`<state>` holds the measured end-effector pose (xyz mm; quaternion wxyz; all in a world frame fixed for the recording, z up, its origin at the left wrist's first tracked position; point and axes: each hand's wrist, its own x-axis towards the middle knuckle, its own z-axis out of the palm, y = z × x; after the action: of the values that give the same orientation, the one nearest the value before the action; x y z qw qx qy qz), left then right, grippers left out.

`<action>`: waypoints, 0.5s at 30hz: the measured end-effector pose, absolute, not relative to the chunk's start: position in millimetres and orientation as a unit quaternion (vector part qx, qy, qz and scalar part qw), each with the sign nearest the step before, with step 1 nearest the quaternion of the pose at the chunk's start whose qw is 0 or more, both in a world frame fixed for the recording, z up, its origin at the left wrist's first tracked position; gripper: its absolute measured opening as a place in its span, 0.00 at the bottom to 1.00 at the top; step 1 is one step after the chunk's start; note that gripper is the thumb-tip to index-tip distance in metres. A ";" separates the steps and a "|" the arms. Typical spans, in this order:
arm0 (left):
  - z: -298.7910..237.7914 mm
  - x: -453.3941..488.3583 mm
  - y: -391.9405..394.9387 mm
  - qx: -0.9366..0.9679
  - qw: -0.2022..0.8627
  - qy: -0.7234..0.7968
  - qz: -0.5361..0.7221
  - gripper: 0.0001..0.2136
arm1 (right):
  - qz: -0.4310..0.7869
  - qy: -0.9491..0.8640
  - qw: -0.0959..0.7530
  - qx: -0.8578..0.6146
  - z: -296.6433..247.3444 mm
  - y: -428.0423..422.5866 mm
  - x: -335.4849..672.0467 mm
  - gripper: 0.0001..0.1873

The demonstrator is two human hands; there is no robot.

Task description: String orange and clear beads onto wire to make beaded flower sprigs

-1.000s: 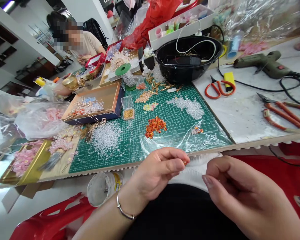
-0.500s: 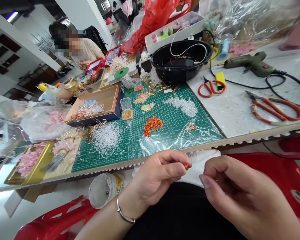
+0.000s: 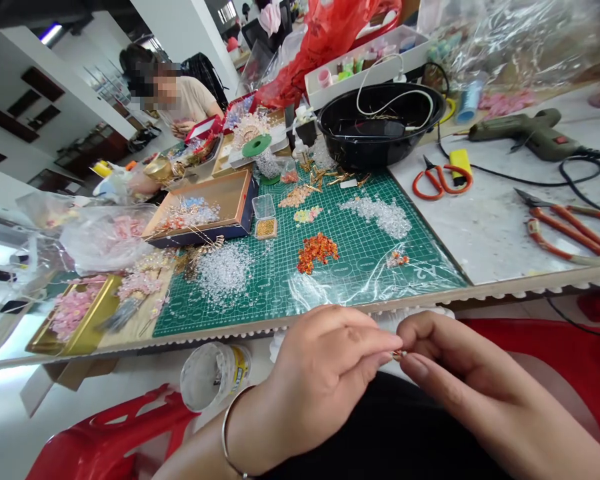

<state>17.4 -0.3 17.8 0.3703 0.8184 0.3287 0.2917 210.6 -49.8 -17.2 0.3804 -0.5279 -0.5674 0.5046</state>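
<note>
Over my lap, just in front of the table edge, the fingertips of both hands meet. My left hand (image 3: 325, 373), with a silver bangle at the wrist, is closed in a pinch. Between its fingertips shows a small orange-and-gold beaded piece (image 3: 397, 356), mostly hidden by the fingers. My right hand (image 3: 465, 380) pinches at the other side of that piece, its other fingers curled in. On the green cutting mat (image 3: 275, 293) beyond lie a pile of orange beads (image 3: 318, 252), clear beads (image 3: 225, 270) and a smaller orange-and-clear cluster (image 3: 397, 259).
Right of the mat lie orange-handled scissors (image 3: 441, 180), larger orange-handled pliers (image 3: 570, 227) and a glue gun (image 3: 525, 132). A black basin (image 3: 380, 143) stands behind. At left are an open box (image 3: 205, 230) and a gold tray (image 3: 87, 327). Another person (image 3: 190, 100) sits across.
My left hand has turned over, back upward, and moved right with the beaded piece. The fingertips of both hands, apart before, now meet at it. The view has shifted slightly.
</note>
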 end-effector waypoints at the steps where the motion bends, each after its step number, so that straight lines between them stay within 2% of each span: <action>1: 18.5 17.0 -0.3 0.837 0.333 0.319 0.293 0.07 | 0.533 -0.552 0.373 -0.521 -19.3 -48.2 210.7 0.14; 4: 18.4 16.9 3.0 0.867 0.269 0.303 0.290 0.04 | 0.584 -0.523 0.360 -0.505 -23.4 -42.7 210.4 0.16; 8: 19.3 15.8 12.0 0.882 0.243 0.291 0.279 0.03 | 0.579 -0.532 0.355 -0.506 -23.7 -36.0 210.1 0.14; 11: 20.1 15.5 15.8 0.886 0.243 0.292 0.264 0.05 | 0.562 -0.541 0.378 -0.498 -26.3 -33.4 209.9 0.10; 15: 17.3 13.2 18.9 0.879 0.283 0.280 0.262 0.05 | 0.574 -0.520 0.380 -0.506 -36.5 -33.1 209.2 0.15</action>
<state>13.2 18.9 17.3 0.2829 0.8791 0.2802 0.2621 209.2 -33.1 -36.5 0.3796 -0.5055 -0.5200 0.5744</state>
